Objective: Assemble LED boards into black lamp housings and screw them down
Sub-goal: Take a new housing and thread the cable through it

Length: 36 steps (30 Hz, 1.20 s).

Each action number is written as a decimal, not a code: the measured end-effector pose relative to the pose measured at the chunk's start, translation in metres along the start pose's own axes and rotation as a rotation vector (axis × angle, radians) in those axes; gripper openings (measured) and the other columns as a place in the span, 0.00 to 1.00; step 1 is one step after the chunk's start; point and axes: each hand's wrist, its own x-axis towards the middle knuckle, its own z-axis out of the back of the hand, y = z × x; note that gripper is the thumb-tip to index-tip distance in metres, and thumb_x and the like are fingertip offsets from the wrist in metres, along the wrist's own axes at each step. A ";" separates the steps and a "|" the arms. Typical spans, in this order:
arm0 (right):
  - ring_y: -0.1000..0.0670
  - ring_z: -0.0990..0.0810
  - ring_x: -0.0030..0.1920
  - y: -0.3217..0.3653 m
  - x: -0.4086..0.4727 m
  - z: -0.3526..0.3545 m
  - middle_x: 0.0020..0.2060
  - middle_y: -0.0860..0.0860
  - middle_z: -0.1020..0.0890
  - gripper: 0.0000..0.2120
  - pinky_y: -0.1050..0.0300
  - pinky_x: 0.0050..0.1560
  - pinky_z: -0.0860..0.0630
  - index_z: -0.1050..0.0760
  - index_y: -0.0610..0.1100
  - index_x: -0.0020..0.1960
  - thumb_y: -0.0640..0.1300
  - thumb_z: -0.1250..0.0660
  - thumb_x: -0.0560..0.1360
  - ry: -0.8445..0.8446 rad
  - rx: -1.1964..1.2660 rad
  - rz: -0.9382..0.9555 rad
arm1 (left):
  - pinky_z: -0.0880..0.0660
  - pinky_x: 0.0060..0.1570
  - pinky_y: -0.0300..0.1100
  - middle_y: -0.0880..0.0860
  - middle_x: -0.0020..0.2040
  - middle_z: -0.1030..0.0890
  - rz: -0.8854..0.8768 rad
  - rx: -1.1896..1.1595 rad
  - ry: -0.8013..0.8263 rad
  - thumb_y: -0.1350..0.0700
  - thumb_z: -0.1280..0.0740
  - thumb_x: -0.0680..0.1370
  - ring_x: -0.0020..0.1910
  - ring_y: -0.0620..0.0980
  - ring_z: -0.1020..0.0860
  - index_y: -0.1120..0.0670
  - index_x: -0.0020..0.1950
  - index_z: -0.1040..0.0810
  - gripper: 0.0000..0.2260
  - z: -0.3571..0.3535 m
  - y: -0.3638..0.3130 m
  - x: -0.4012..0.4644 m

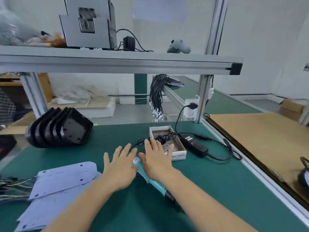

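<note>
- Black lamp housings [58,128] stand nested in a leaning row at the far left of the surface [209,181], well apart from both our hands; none lies flat for loading yet.
- LED boards [66,174] lie fanned in a pale stack, just left of our left hand [119,166], with thin wires trailing off their left side.
- Our left hand hovers with fingers spread and holds nothing; our right hand [157,159] is likewise spread, its fingertips reaching the near-left corner of the screw box [168,141].
- Between and under the hands lies a teal electric screwdriver [150,179], its black cord [160,137] looped across the screw box.
- We judge that assembly is only starting: nothing is seated or screwed.
- Next, we judge, one housing must come off the row and be laid flat, then a board taken from the stack.
- Green surface lies open between the housings and the screw box, room enough to work.
- Right of the screw box, the black power adapter [194,144] and its cable crowd the surface's aluminium edge rail [242,162]; we should keep wrists away from the cord.
</note>
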 end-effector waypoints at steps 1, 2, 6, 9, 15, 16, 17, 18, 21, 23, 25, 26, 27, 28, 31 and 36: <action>0.48 0.58 0.78 0.005 0.001 -0.002 0.79 0.48 0.55 0.27 0.32 0.70 0.66 0.58 0.46 0.79 0.53 0.55 0.84 0.001 -0.010 0.006 | 0.59 0.72 0.61 0.45 0.79 0.57 0.024 0.020 -0.054 0.49 0.46 0.82 0.78 0.50 0.58 0.45 0.79 0.51 0.26 0.003 0.011 0.005; 0.48 0.58 0.78 0.009 0.003 -0.003 0.79 0.48 0.55 0.27 0.32 0.70 0.66 0.58 0.46 0.79 0.53 0.55 0.84 0.001 -0.021 0.012 | 0.58 0.73 0.61 0.45 0.79 0.55 0.048 0.053 -0.117 0.50 0.45 0.82 0.78 0.50 0.58 0.46 0.78 0.49 0.25 0.006 0.023 0.011; 0.47 0.57 0.78 0.027 0.007 -0.008 0.79 0.49 0.53 0.27 0.30 0.69 0.67 0.57 0.48 0.79 0.53 0.55 0.83 0.040 -0.061 0.068 | 0.56 0.72 0.62 0.47 0.78 0.45 0.118 0.372 -0.229 0.53 0.44 0.82 0.78 0.52 0.53 0.49 0.77 0.42 0.22 0.030 0.088 0.042; 0.46 0.57 0.78 0.043 0.006 -0.014 0.79 0.48 0.53 0.26 0.29 0.67 0.70 0.57 0.50 0.79 0.53 0.55 0.83 0.077 -0.103 0.109 | 0.58 0.72 0.65 0.51 0.78 0.42 0.143 0.675 -0.159 0.55 0.44 0.81 0.78 0.55 0.52 0.53 0.77 0.43 0.24 0.039 0.138 0.061; 0.45 0.58 0.78 0.053 0.008 -0.023 0.79 0.47 0.54 0.27 0.28 0.66 0.71 0.59 0.51 0.79 0.54 0.55 0.83 0.074 -0.165 0.152 | 0.58 0.72 0.66 0.49 0.58 0.22 0.119 0.923 -0.081 0.58 0.40 0.78 0.67 0.57 0.32 0.49 0.61 0.23 0.14 0.032 0.173 0.072; 0.45 0.58 0.78 0.052 0.007 -0.023 0.79 0.47 0.53 0.26 0.28 0.66 0.71 0.58 0.51 0.79 0.54 0.55 0.83 0.077 -0.165 0.154 | 0.56 0.72 0.64 0.48 0.55 0.21 0.095 0.940 -0.100 0.59 0.39 0.78 0.63 0.55 0.29 0.48 0.58 0.22 0.12 0.030 0.176 0.072; 0.45 0.57 0.78 0.050 0.007 -0.025 0.79 0.47 0.53 0.26 0.29 0.66 0.71 0.58 0.51 0.79 0.54 0.55 0.83 0.079 -0.162 0.154 | 0.52 0.72 0.61 0.47 0.52 0.21 0.066 0.948 -0.129 0.59 0.39 0.77 0.59 0.53 0.27 0.48 0.56 0.22 0.11 0.029 0.179 0.073; 0.45 0.57 0.78 0.049 0.006 -0.025 0.78 0.47 0.52 0.26 0.29 0.66 0.71 0.57 0.51 0.79 0.53 0.54 0.83 0.075 -0.159 0.151 | 0.49 0.71 0.57 0.46 0.50 0.21 0.031 0.947 -0.164 0.59 0.38 0.76 0.56 0.52 0.26 0.48 0.54 0.22 0.11 0.030 0.181 0.074; 0.47 0.55 0.78 0.042 0.006 -0.025 0.78 0.49 0.49 0.26 0.29 0.67 0.69 0.55 0.50 0.79 0.53 0.53 0.83 0.038 -0.126 0.154 | 0.40 0.63 0.51 0.48 0.43 0.21 -0.089 0.887 -0.321 0.63 0.34 0.72 0.50 0.53 0.25 0.51 0.48 0.21 0.09 0.038 0.180 0.072; 0.48 0.54 0.78 0.038 0.007 -0.020 0.78 0.50 0.49 0.26 0.31 0.68 0.68 0.54 0.51 0.79 0.52 0.52 0.83 -0.007 -0.086 0.162 | 0.38 0.54 0.51 0.51 0.33 0.23 -0.223 0.752 -0.518 0.69 0.24 0.61 0.40 0.55 0.23 0.54 0.37 0.21 0.12 0.051 0.178 0.066; 0.50 0.55 0.77 0.033 0.010 -0.010 0.78 0.52 0.50 0.26 0.32 0.70 0.66 0.55 0.52 0.79 0.52 0.50 0.83 -0.070 -0.048 0.183 | 0.38 0.53 0.53 0.51 0.32 0.22 -0.344 0.614 -0.664 0.70 0.21 0.57 0.41 0.56 0.20 0.56 0.34 0.20 0.14 0.067 0.177 0.058; 0.50 0.55 0.77 0.032 0.012 -0.003 0.78 0.53 0.50 0.26 0.33 0.71 0.65 0.55 0.52 0.79 0.52 0.50 0.83 -0.107 -0.032 0.200 | 0.38 0.54 0.54 0.51 0.34 0.21 -0.414 0.574 -0.707 0.68 0.21 0.60 0.44 0.56 0.19 0.55 0.36 0.18 0.12 0.074 0.176 0.052; 0.51 0.55 0.77 0.031 0.013 0.004 0.78 0.53 0.50 0.27 0.34 0.71 0.64 0.55 0.52 0.78 0.52 0.49 0.83 -0.142 -0.015 0.217 | 0.36 0.54 0.53 0.50 0.35 0.19 -0.507 0.552 -0.746 0.67 0.23 0.64 0.46 0.56 0.18 0.55 0.38 0.18 0.10 0.081 0.176 0.046; 0.51 0.55 0.77 0.031 0.014 0.011 0.78 0.53 0.51 0.27 0.35 0.72 0.63 0.55 0.52 0.79 0.52 0.49 0.83 -0.176 0.005 0.230 | 0.33 0.53 0.52 0.49 0.37 0.19 -0.596 0.530 -0.750 0.65 0.27 0.69 0.48 0.56 0.18 0.54 0.39 0.19 0.06 0.090 0.172 0.039; 0.51 0.55 0.78 0.033 0.018 0.035 0.78 0.53 0.52 0.29 0.39 0.73 0.61 0.57 0.50 0.79 0.52 0.47 0.83 -0.275 0.051 0.253 | 0.22 0.44 0.50 0.50 0.39 0.19 -0.786 0.482 -0.633 0.59 0.41 0.75 0.50 0.57 0.20 0.56 0.39 0.20 0.11 0.118 0.160 0.015; 0.45 0.28 0.63 0.021 0.000 0.056 0.66 0.46 0.29 0.21 0.51 0.59 0.30 0.34 0.44 0.69 0.53 0.41 0.80 -0.242 -0.039 0.108 | 0.26 0.43 0.40 0.50 0.42 0.19 -0.824 0.427 -0.594 0.72 0.28 0.66 0.56 0.51 0.27 0.57 0.39 0.20 0.11 0.130 0.161 -0.010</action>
